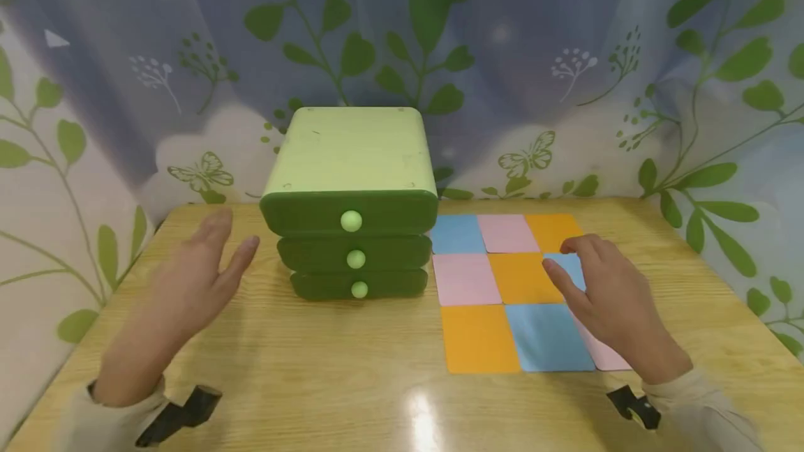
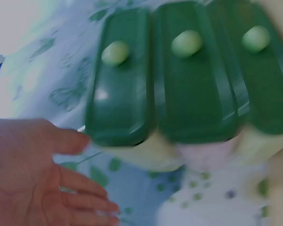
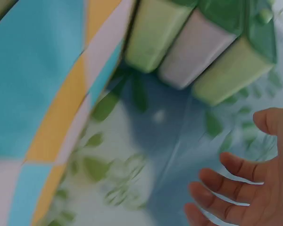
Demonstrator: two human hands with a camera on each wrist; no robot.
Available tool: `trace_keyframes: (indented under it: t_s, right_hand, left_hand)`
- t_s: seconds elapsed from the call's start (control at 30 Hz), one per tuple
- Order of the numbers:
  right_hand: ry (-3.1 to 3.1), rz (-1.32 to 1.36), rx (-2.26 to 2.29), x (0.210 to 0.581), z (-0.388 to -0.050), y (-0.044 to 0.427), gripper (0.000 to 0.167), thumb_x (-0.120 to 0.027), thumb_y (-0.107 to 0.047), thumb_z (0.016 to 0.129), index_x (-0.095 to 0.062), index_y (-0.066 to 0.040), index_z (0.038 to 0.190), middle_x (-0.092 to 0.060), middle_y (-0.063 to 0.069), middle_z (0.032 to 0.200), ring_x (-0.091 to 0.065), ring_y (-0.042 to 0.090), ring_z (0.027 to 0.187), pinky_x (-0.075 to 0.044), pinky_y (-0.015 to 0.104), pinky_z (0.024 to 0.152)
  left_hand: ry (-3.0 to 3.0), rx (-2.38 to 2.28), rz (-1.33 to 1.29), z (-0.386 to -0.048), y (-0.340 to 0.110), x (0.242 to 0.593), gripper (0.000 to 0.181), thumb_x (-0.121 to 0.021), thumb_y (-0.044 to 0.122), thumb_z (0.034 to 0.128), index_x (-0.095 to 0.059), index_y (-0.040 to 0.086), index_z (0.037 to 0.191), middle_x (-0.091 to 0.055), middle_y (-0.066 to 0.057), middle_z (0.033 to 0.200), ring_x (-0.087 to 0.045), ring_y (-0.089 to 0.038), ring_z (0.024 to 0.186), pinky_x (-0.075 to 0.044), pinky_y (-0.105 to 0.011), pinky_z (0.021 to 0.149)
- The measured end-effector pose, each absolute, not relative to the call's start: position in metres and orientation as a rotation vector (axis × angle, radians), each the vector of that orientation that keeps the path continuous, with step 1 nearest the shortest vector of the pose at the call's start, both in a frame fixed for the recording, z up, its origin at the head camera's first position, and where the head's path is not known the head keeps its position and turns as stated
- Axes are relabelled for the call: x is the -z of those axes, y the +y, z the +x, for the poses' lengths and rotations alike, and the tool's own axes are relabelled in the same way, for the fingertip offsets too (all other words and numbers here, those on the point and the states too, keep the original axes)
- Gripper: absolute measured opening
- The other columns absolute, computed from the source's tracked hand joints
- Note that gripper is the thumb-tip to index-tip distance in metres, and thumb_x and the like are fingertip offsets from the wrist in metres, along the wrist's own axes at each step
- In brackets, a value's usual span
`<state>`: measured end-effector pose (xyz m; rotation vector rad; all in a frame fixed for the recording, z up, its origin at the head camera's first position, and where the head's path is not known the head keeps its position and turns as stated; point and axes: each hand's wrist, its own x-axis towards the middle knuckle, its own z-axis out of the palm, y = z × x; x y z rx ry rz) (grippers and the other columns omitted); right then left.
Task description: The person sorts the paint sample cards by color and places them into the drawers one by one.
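Note:
A small drawer cabinet (image 1: pixel 358 152) stands on the table, its top pale green. Three dark green drawer fronts (image 1: pixel 349 213) face me, each with a round light green knob (image 1: pixel 351 221), and all three look closed. To the cabinet's left hovers my left hand (image 1: pixel 188 277), fingers extended and holding nothing; in the left wrist view its thumb is close to the drawer fronts (image 2: pixel 118 94). My right hand (image 1: pixel 612 295) hovers over the right side of the coloured squares (image 1: pixel 480 337), fingers loosely bent and nothing in them.
Orange, pink and blue squares lie in a grid on the wooden table (image 1: pixel 301 375), right of the cabinet. Behind the table hangs a leaf-patterned curtain (image 1: pixel 502 75), which also runs along both sides. Each wrist wears a black strap (image 1: pixel 182 413).

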<state>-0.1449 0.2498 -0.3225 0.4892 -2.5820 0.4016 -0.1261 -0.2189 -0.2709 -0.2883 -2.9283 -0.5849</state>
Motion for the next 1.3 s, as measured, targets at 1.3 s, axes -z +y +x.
trace_keyframes:
  t_s: [1.3]
  right_hand:
    - [-2.185, 0.51, 0.057, 0.286, -0.165, 0.012, 0.048, -0.05, -0.049, 0.096, -0.044, -0.014, 0.063, -0.041, 0.0, 0.054, -0.043, 0.018, 0.047, -0.03, 0.025, 0.036]
  left_hand:
    - [-3.273, 0.452, -0.563, -0.207, -0.182, 0.2, 0.078, -0.015, 0.048, 0.1041, 0.014, -0.01, 0.147, 0.021, -0.027, 0.154, 0.025, -0.04, 0.139, 0.005, -0.058, 0.114]
